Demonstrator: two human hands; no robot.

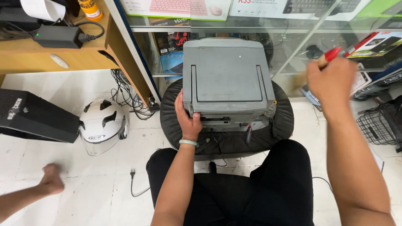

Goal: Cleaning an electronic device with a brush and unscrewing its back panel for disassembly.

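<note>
A grey boxy electronic device (228,77) rests on a round black stool cushion (226,140) in front of my knees. My left hand (187,119) grips its lower left corner; a pale bracelet circles that wrist. My right hand (331,81) is raised to the right of the device, closed around a red-handled brush (331,54) whose pale bristles look blurred. Thin wires and a small tool hang from the front edge of the device.
A glass display case (293,46) with boxed goods stands behind the stool. A white helmet (102,125) and a black box (35,117) lie on the tiled floor at left, under a wooden desk (50,56). Another person's hand (50,180) reaches in at lower left. A wire basket (381,123) sits at right.
</note>
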